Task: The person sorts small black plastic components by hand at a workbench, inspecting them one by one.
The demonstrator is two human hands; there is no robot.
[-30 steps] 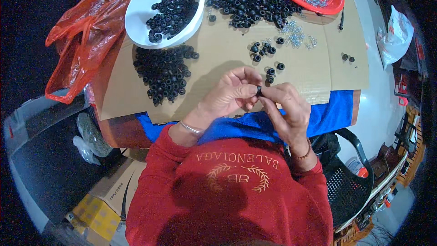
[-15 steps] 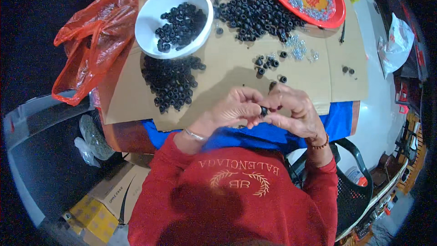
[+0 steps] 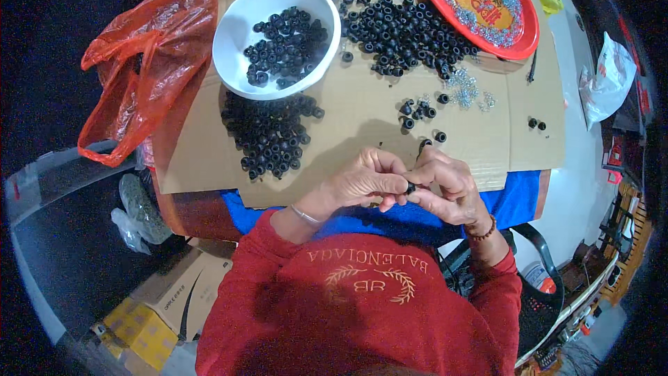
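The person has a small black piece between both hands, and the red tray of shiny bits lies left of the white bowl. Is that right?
Not left: the head view shows the red tray lying right of the white bowl. The small black piece is between the left hand and right hand.

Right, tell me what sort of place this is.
Probably an improvised hand-assembly spot, perhaps in a home or small shop. Flattened cardboard serves as the work surface, heaped with small black parts; a red tray holds many tiny, shiny pieces.
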